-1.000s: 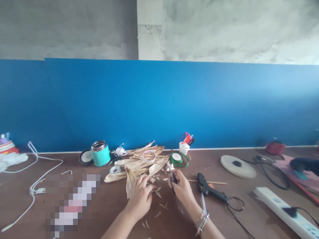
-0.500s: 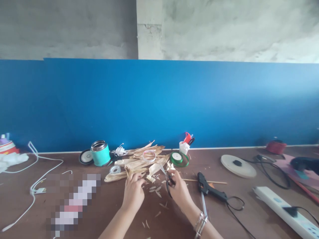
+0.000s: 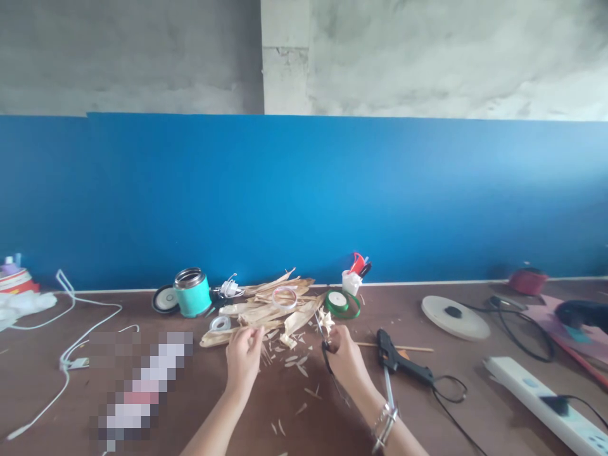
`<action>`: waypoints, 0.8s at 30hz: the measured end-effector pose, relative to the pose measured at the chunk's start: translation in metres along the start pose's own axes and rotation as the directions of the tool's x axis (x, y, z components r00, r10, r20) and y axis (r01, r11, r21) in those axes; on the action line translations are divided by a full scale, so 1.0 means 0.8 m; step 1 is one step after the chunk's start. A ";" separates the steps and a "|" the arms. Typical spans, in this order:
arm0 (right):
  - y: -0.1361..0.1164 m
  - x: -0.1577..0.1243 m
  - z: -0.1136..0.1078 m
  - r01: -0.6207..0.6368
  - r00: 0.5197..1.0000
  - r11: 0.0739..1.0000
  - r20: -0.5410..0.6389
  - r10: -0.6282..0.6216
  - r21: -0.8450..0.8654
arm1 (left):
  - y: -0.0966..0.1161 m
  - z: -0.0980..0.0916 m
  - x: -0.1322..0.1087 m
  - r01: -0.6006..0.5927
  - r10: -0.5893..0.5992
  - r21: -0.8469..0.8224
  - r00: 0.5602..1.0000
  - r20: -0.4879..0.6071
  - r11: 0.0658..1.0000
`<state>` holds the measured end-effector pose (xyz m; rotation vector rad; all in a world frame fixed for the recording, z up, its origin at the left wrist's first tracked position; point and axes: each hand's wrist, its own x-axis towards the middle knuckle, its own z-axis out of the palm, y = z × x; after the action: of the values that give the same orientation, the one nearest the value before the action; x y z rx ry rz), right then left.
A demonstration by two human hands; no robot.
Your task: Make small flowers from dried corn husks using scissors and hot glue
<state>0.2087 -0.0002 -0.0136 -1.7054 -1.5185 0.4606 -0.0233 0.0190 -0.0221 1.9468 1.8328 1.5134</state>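
Note:
My right hand [image 3: 349, 358] is closed on a pair of black-handled scissors [image 3: 326, 346], whose blades point up and to the left. A pale, petal-like piece of dried husk [image 3: 325, 318] shows right at its fingertips; whether the fingers also hold it I cannot tell. My left hand [image 3: 243, 360] is closed in a pinch just in front of the pile of dried husks [image 3: 259, 313]; anything between its fingertips is too small to make out. Small cut husk slivers [image 3: 301, 367] lie scattered on the table between both hands.
A clear tape roll [image 3: 220, 323], a turquoise jar [image 3: 192, 294] and a green ribbon spool [image 3: 338, 301] surround the husks. Rightward are a black glue gun [image 3: 396, 360] on a thin stick, a white round lid [image 3: 455, 316] and a power strip [image 3: 546, 399]. White cables [image 3: 66, 339] run along the left.
My left hand has drawn away from the husks, a little to the left, and its fingers have come together. My right hand has shifted slightly right and down with the scissors, showing their blades more.

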 end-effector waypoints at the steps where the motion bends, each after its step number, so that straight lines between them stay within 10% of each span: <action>1: 0.000 0.000 0.000 -0.007 1.000 1.000 -0.003 0.007 -0.012 | -0.002 0.000 0.001 0.012 -0.012 -0.017 1.000 -0.006 1.000; 20: -0.003 -0.001 -0.004 0.069 0.996 0.979 0.067 -0.057 -0.190 | 0.016 -0.011 -0.005 -0.117 0.083 0.134 0.968 0.238 0.984; 24: -0.002 -0.002 -0.005 0.063 0.992 0.973 0.121 -0.037 -0.223 | 0.044 -0.013 -0.012 -0.296 0.250 0.066 0.889 0.384 0.953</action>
<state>0.2104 -0.0034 -0.0101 -1.8354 -1.7503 0.3769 -0.0033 -0.0044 -0.0002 2.4338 1.5730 0.9997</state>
